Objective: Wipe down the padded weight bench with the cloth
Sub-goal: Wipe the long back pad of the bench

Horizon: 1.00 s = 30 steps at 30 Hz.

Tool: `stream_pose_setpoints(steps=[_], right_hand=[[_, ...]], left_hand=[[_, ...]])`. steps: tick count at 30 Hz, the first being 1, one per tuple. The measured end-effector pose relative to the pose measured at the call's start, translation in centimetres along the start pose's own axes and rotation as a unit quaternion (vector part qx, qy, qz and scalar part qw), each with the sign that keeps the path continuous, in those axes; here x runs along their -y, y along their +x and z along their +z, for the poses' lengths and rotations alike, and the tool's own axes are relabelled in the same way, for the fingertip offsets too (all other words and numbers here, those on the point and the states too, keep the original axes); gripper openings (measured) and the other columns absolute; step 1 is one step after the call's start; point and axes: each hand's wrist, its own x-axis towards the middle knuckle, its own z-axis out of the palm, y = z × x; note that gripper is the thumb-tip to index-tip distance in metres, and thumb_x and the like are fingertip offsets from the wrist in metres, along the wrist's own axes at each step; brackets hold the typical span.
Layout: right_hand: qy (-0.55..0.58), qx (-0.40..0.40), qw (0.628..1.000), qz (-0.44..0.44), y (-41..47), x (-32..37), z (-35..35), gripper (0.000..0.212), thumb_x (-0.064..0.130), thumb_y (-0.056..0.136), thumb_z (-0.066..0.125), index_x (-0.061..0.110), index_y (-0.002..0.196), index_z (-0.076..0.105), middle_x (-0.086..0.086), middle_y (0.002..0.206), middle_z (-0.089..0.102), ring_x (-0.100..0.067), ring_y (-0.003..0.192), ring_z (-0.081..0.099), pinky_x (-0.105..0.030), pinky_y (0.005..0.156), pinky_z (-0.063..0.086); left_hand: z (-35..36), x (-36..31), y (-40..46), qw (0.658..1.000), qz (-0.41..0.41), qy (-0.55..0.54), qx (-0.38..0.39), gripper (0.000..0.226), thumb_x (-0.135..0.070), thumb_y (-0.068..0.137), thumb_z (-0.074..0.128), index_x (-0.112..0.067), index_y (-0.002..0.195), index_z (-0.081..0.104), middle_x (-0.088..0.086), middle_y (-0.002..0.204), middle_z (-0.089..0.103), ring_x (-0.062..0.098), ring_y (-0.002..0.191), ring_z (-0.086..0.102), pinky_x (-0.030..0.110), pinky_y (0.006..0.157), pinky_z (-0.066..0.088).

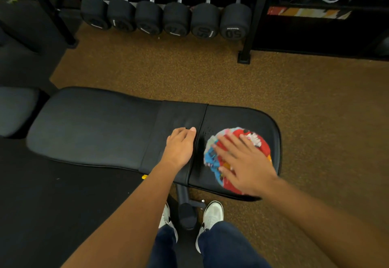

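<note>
Cloth lies bunched on the bench's right-hand pad, pressed flat under the right hand's spread fingers. Left hand rests open on the middle pad. Bunched like this, the cloth may skip patches or slide off the edge.

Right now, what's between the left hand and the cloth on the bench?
Head view: only bare black pad of the bench, with its cushion seam, separates the left hand from the cloth under the right hand.
</note>
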Motion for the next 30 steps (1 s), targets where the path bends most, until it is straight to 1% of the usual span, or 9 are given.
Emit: stream_pose_setpoints(steps=[4,7,10,13,17,21,24,26,30], right_hand=[[-0.012,-0.005,0.994,0.11,2.0,-4.0,-1.1,0.063,0.051,0.096,0.023,0.02,0.149,0.035,-0.008,0.156,0.029,-0.026,0.147,0.015,-0.047,0.117,0.012],[-0.021,-0.014,0.985,0.173,3.7,-3.0,-1.2,0.066,0.05,0.093,0.023,0.017,0.149,0.034,-0.012,0.157,0.026,-0.032,0.146,0.013,-0.052,0.117,0.01],[-0.029,0.0,0.993,0.116,2.7,0.6,-0.4,0.067,0.052,0.093,0.025,0.018,0.15,0.032,-0.016,0.158,0.022,-0.037,0.146,0.01,-0.056,0.116,0.009],[-0.003,0.006,0.999,0.049,-0.5,2.4,0.1,0.065,0.055,0.094,0.03,0.022,0.149,0.033,-0.012,0.158,0.021,-0.033,0.147,0.01,-0.053,0.117,0.009],[0.029,-0.011,0.996,0.086,-2.8,0.4,-0.5,0.062,0.058,0.093,0.031,0.028,0.148,0.036,-0.007,0.158,0.023,-0.027,0.148,0.01,-0.051,0.117,0.012],[0.044,-0.045,0.982,0.179,-0.5,-3.8,-1.3,0.059,0.053,0.091,0.033,0.026,0.141,0.048,-0.008,0.154,0.034,-0.03,0.145,0.022,-0.052,0.116,0.015],[0.015,-0.035,0.972,0.232,2.8,-4.5,-1.3,0.063,0.052,0.09,0.029,0.024,0.144,0.041,-0.011,0.156,0.029,-0.036,0.143,0.02,-0.055,0.115,0.012],[-0.009,-0.022,0.972,0.232,4.9,-3.3,-1.1,0.065,0.052,0.09,0.024,0.024,0.148,0.033,-0.011,0.158,0.024,-0.037,0.144,0.014,-0.057,0.115,0.007],[-0.02,-0.02,0.988,0.151,6.6,0.5,-0.6,0.066,0.052,0.089,0.026,0.022,0.146,0.039,-0.014,0.155,0.029,-0.039,0.144,0.016,-0.06,0.113,0.007]], left_hand=[[0.2,-0.4,-0.5,1.0,0.001,0.017,0.007,0.051,-0.046,0.1,0.028,-0.015,0.133,0.052,-0.002,0.152,0.03,0.022,0.14,0.023,0.038,0.112,0.018],[0.3,-0.4,-0.3,1.0,-0.001,0.024,0.001,0.051,-0.046,0.1,0.028,-0.017,0.134,0.052,-0.002,0.152,0.029,0.022,0.14,0.023,0.039,0.112,0.018],[0.7,-0.9,-0.2,0.999,-0.006,0.034,-0.007,0.049,-0.045,0.099,0.03,-0.017,0.132,0.053,0.001,0.152,0.03,0.025,0.139,0.024,0.038,0.111,0.018],[0.8,-0.9,0.1,0.999,-0.01,0.042,-0.003,0.048,-0.046,0.099,0.03,-0.017,0.129,0.054,0.003,0.15,0.031,0.026,0.139,0.025,0.039,0.11,0.019],[0.6,-0.7,-0.1,0.999,-0.005,0.041,0.001,0.047,-0.045,0.1,0.029,-0.017,0.127,0.055,0.003,0.15,0.03,0.026,0.139,0.024,0.039,0.11,0.019],[0.5,-0.8,-0.3,1.0,-0.004,0.027,0.0,0.05,-0.045,0.1,0.029,-0.015,0.133,0.051,0.0,0.152,0.028,0.023,0.14,0.022,0.038,0.111,0.019],[0.4,-0.5,0.0,1.0,-0.007,0.0,-0.005,0.051,-0.045,0.1,0.029,-0.014,0.136,0.048,0.0,0.15,0.032,0.022,0.139,0.025,0.037,0.112,0.019],[0.4,0.1,0.3,1.0,-0.01,-0.029,-0.008,0.052,-0.046,0.099,0.029,-0.015,0.136,0.05,0.0,0.148,0.036,0.021,0.138,0.026,0.038,0.115,0.019],[0.2,0.7,0.7,0.998,-0.009,-0.064,-0.013,0.048,-0.043,0.099,0.03,-0.017,0.13,0.056,0.0,0.143,0.043,0.019,0.137,0.031,0.037,0.115,0.02]])
